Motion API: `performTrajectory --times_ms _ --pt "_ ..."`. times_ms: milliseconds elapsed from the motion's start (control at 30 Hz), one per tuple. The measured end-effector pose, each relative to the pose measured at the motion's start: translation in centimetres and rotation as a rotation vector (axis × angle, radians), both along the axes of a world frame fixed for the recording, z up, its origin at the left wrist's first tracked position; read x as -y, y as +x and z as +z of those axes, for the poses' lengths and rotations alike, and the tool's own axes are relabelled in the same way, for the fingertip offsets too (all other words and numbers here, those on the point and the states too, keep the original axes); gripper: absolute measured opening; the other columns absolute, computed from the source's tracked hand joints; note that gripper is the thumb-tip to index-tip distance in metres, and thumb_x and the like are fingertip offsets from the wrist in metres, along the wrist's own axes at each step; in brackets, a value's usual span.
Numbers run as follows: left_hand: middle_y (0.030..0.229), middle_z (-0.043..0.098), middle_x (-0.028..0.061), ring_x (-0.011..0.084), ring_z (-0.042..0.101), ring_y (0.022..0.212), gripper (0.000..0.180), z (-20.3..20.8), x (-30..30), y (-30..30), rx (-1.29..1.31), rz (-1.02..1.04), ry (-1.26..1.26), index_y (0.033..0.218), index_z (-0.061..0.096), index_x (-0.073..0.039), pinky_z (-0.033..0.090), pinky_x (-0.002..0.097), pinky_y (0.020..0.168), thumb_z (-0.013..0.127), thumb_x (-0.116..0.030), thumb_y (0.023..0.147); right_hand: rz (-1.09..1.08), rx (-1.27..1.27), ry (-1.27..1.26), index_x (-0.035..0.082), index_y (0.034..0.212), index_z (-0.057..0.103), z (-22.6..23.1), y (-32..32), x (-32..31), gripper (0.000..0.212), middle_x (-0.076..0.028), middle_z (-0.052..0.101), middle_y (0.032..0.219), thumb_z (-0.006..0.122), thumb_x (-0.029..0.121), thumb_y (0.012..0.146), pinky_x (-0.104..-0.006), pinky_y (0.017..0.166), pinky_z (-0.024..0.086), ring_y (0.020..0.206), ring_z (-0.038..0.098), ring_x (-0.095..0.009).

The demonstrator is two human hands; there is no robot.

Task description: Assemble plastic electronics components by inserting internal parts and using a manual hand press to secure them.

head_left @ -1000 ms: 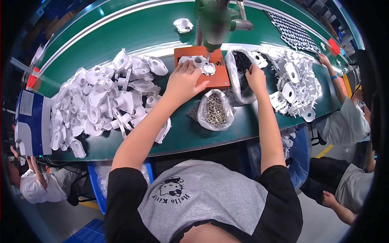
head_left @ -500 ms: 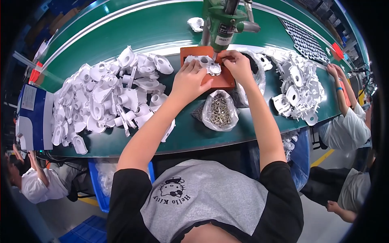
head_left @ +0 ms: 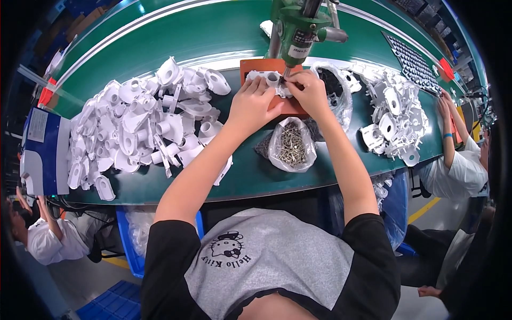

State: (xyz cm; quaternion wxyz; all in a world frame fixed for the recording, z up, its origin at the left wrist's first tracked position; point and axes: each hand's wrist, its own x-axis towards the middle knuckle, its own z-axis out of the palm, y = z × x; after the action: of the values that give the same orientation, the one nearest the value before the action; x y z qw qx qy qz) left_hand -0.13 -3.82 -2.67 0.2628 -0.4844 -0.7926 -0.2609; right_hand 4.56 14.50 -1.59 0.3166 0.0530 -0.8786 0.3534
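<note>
A white plastic housing part (head_left: pixel 272 80) with a round collar lies on an orange fixture plate (head_left: pixel 291 106), under the metal tip of a green bench-mounted machine (head_left: pixel 300 34). My left hand (head_left: pixel 253 105) holds the part at its left end, fingers over the top and thumb stretched to the side. My right hand (head_left: pixel 309 89) is pinched close beside the machine's tip, over the part's right side. What its fingertips hold, if anything, is too small to make out. Just nearer to me stands an open clear bag of metal screws (head_left: pixel 292 145).
White plastic parts are heaped at left (head_left: pixel 128 122) and another pile (head_left: pixel 394 117) lies at right. A clear bag with black pieces (head_left: pixel 333 88) sits beside my right hand. Behind runs a green conveyor (head_left: pixel 176 37). Co-workers sit at both sides.
My right hand has shifted left and slightly down, closer to the part's middle. My left hand stays on the part. On the conveyor, a white piece has moved right, partly behind the machine.
</note>
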Motion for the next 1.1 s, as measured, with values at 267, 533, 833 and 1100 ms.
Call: performTrajectory --times_ms 267,533,833,1100 --pt "0.107 0.062 0.0228 0.0347 0.061 0.099 0.037 0.2 -0.1 0.1 -0.005 0.004 0.017 0.088 0.058 0.0 0.047 0.0438 0.093 0.07 -0.031 0.071 -0.052 -0.118 0.265 0.001 0.08 0.063 0.0 0.1 0.3 0.01 -0.011 0.065 0.084 0.066 0.003 0.071 -0.0361 0.072 0.05 0.082 0.061 -0.029" --pt "0.108 0.062 0.0207 0.0326 0.061 0.1 0.035 0.2 -0.1 0.1 0.001 0.01 0.023 0.087 0.058 -0.001 0.047 0.0429 0.092 0.07 -0.03 0.071 0.026 -0.038 0.31 0.001 0.076 0.063 0.7 0.6 1.2 0.009 -0.012 0.063 0.081 0.065 0.01 0.073 -0.0374 0.071 0.05 0.081 0.059 -0.029" --pt "0.107 0.062 0.0198 0.0331 0.061 0.101 0.035 0.2 0.0 0.1 0.004 0.012 0.031 0.088 0.059 -0.001 0.047 0.0428 0.092 0.07 -0.031 0.072 0.09 0.097 0.166 0.004 0.076 0.062 3.0 6.6 2.1 0.009 -0.011 0.057 0.11 0.067 0.009 0.072 -0.0412 0.089 0.042 0.106 0.051 -0.03" --pt "0.103 0.063 0.0257 0.0354 0.062 0.099 0.039 0.1 0.0 0.1 -0.006 0.002 0.021 0.092 0.06 0.002 0.045 0.044 0.094 0.068 -0.031 0.073 0.006 0.211 0.506 0.01 0.085 0.07 2.0 10.2 2.1 0.016 -0.008 0.054 0.117 0.069 0.011 0.069 -0.0403 0.089 0.041 0.109 0.048 -0.028"
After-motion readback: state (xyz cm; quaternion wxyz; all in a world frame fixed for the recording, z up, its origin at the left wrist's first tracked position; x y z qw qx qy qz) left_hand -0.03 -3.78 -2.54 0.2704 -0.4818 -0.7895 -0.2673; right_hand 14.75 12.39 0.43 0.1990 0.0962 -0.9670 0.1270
